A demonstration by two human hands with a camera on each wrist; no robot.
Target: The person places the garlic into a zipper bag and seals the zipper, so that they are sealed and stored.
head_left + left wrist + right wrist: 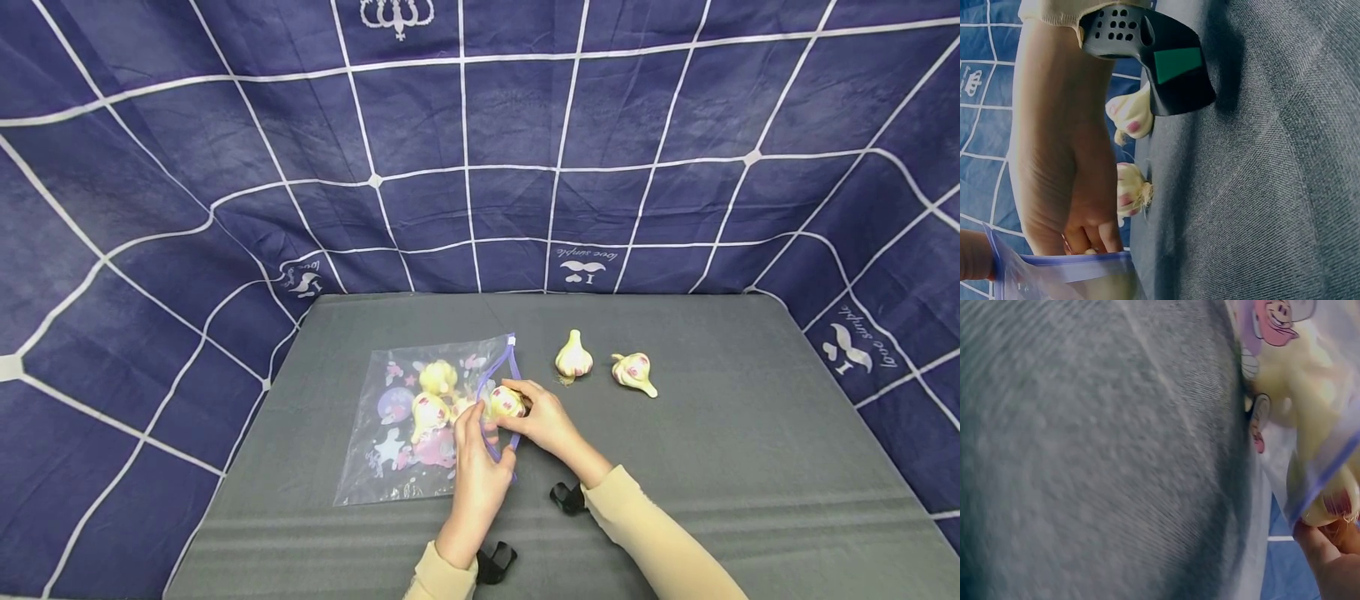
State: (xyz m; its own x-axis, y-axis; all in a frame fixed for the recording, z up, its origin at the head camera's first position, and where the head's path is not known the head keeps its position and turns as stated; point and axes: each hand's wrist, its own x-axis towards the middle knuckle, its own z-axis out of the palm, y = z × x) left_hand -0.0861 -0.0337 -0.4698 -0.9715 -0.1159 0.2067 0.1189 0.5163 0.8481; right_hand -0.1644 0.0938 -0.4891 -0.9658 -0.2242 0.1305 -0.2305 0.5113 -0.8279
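Note:
A clear zip bag (360,467) with cartoon prints and a purple zip edge lies on the grey table; several garlic bulbs (430,412) show through its plastic. My left hand (480,475) holds the bag by its mouth at the right side. With fingers and thumb, my right hand (546,421) grips another garlic bulb (507,402) in the bag's opening. The right wrist view shows this bulb (1338,503) beside the purple edge. In the left wrist view, the right hand's fingertips are hidden behind the bag's mouth (1079,269).
Two loose garlic bulbs lie on the table (750,433) right of the bag: one with its stem pointing away (573,358), the other on its side (634,372). A dark blue cloth (517,200) with white lines hangs behind and at both sides.

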